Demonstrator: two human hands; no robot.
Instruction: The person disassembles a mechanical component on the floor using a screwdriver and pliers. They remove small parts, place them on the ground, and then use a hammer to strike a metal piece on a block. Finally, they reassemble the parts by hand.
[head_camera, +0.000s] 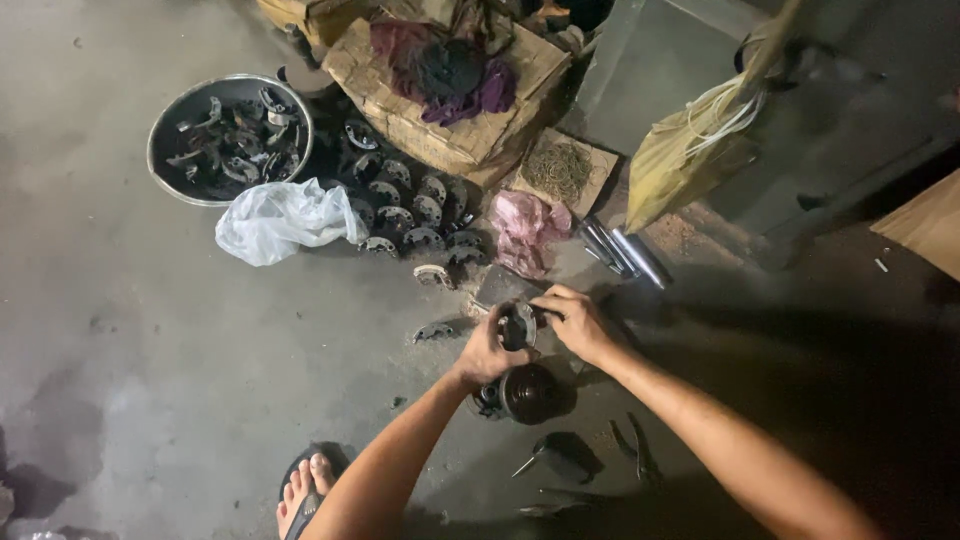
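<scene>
Brake shoe (517, 325), a small dark curved metal piece, is sitting between my two hands near the middle of the floor (150, 380); I am seeing only part of it, since fingers are covering its edges, so I cannot tell which way its long axis is running. My left hand (487, 352) is wrapping around it from 7 o'clock, grip closed on it; my right hand (572, 322) is pinching it from 2 o'clock, also closed on it. Just below, at 6 o'clock, one dark round drum (527, 393) is standing on the floor, its lower edge lost in shadow. At 10 o'clock I am counting roughly a dozen similar shoes in a loose pile (410, 210), too overlapped for an exact count, and more in one metal bowl (230, 138) beyond. One white plastic bag (280, 220) is lying beside the pile. Two or three dim tools (640, 455) at 5 o'clock are hard to make out. One sandalled foot (303, 493) is getting cut off at the bottom edge.
</scene>
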